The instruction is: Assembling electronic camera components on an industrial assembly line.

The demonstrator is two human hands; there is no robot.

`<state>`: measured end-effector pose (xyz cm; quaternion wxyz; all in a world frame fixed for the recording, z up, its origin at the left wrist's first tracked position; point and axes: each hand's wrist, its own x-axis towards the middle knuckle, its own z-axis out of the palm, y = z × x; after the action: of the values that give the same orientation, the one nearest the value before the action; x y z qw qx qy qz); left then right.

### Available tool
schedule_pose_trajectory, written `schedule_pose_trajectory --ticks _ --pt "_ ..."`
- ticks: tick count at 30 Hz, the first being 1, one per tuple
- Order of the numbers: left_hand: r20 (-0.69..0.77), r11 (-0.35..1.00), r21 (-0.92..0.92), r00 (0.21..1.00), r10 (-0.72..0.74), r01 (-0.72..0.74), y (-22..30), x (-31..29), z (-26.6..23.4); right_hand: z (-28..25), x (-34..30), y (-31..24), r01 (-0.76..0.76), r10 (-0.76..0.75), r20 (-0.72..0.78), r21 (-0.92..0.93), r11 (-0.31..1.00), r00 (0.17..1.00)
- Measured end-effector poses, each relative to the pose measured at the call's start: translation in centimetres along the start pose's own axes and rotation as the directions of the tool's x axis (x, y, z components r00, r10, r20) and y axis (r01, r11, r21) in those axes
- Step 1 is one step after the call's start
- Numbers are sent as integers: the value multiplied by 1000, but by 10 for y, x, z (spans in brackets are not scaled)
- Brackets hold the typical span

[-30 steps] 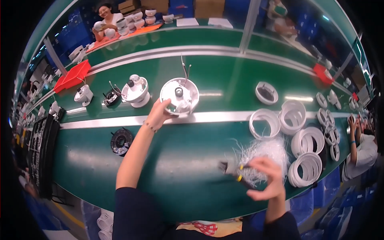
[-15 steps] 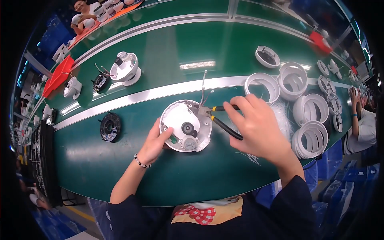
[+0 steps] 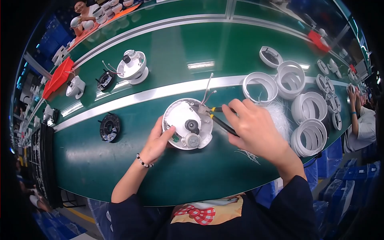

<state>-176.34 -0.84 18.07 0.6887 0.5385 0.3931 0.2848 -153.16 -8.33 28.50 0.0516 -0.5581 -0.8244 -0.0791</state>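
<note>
My left hand (image 3: 157,141) grips the left rim of a round white camera housing (image 3: 176,116), its thumb over the edge. Inside the housing sit a black lens (image 3: 192,126) and a round grey part (image 3: 193,140). My right hand (image 3: 254,128) is closed round a pair of pliers (image 3: 224,124) with black and yellow handles. The jaws reach the upper right inside of the housing, by the thin wires (image 3: 207,90) that stick up from it. What exactly the jaws grip is too small to tell.
A black round base (image 3: 109,127) lies to the left. White rings (image 3: 310,138) are stacked at the right, beside a heap of thin white strips (image 3: 278,120). Beyond the metal strip, a half-assembled camera (image 3: 133,68) stands on the belt. A co-worker (image 3: 362,120) sits at the far right.
The housing, both hands and the pliers have shifted only slightly. The wires now lean further right and spread apart. The half-assembled camera on the belt has moved to the right.
</note>
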Motion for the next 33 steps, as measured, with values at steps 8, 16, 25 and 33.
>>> schedule_pose_trajectory --ticks 8,16,25,33 --pt "11 988 -139 997 -72 72 4 -4 -11 -8 -12 0 59 -50 -55 166 984 997" --pt "36 923 -382 999 -29 40 4 0 -12 10 -54 6 344 237 -496 808 479 835" --pt "-37 743 -662 994 104 -103 28 185 -8 86 -30 -94 207 -69 -201 825 525 977" --pt "105 952 -303 994 -8 40 37 137 -32 122 -34 -117 195 -134 -144 613 766 980"
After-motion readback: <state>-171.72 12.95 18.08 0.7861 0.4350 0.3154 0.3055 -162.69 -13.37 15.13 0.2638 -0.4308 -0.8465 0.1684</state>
